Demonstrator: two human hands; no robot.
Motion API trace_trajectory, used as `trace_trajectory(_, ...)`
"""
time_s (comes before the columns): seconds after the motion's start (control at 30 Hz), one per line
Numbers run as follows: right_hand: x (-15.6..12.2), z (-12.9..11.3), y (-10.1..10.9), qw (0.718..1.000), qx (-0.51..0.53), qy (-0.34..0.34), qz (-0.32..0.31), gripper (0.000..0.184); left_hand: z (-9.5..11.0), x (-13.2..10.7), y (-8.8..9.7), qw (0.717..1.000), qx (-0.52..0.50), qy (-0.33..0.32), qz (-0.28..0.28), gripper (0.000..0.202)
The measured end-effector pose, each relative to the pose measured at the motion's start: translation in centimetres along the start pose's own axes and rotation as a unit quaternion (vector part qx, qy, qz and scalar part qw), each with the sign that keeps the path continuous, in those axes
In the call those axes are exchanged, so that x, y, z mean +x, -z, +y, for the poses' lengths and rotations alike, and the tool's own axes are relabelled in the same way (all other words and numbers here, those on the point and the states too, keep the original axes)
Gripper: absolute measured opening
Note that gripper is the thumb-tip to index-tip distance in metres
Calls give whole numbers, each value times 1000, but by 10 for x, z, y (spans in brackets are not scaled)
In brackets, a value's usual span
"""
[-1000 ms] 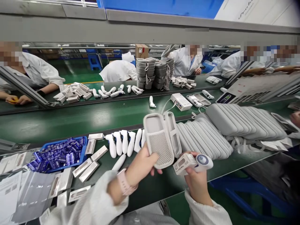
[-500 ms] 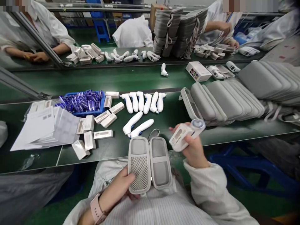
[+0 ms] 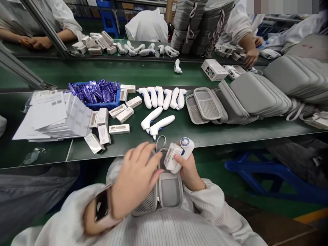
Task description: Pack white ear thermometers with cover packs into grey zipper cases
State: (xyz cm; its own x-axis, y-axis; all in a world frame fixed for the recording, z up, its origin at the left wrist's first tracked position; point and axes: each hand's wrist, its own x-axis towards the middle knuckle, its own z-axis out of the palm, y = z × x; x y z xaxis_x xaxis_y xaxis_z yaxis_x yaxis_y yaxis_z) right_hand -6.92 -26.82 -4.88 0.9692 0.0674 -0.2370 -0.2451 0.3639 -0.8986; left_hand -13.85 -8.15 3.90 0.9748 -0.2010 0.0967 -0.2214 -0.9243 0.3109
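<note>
In my right hand are a white handheld thermometer and a small white box, held side by side over the case. My left hand hovers with its fingers spread, the fingertips close to the small box; whether they touch it I cannot tell. An opened grey zip case rests on my lap, its mesh-pocket half partly covered by my left hand. Just beyond the case lie two white thermometers, and a row of several more stretches behind them.
At left are a stack of white papers, a blue tray of purple-wrapped batteries and several small boxes. Grey cases lean in a row at right. Beyond the green conveyor, co-workers' hands are busy. A blue stool stands lower right.
My right hand has brought the thermometer and box left, over the case. My left hand has let go of the case and risen toward the box. The nearest grey cases have tipped over flat.
</note>
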Motion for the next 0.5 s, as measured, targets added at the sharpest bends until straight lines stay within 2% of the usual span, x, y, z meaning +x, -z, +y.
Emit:
trace_trajectory(0.07, -7, 2, -3, 1000, -9, -4, -21, 50, 6, 10, -14, 998, -33, -40, -41, 27)
trace_trajectory(0.13, -11, 2, -3, 1000, -12, -5, -24, 50, 9, 13, -29, 995, -65, -21, -69, 27)
trace_trajectory(0.2, -12, 2, -3, 1000, -16, -6, -22, 51, 11, 12, -38, 992, -93, -1, -90, 17)
trace_trajectory(0.33, -16, 3, -3, 1000, -18, -23, 8, 52, 16, 3, -35, 978, -151, 20, -139, 10)
trace_trajectory(0.4, -21, 2, -5, 998, -1, -53, 23, 51, 20, -3, -27, 975, -186, 20, -122, 9)
trace_trajectory(0.5, -29, -8, -9, 993, 20, -113, 7, 48, 27, -12, -15, 978, -201, -24, -58, 13)
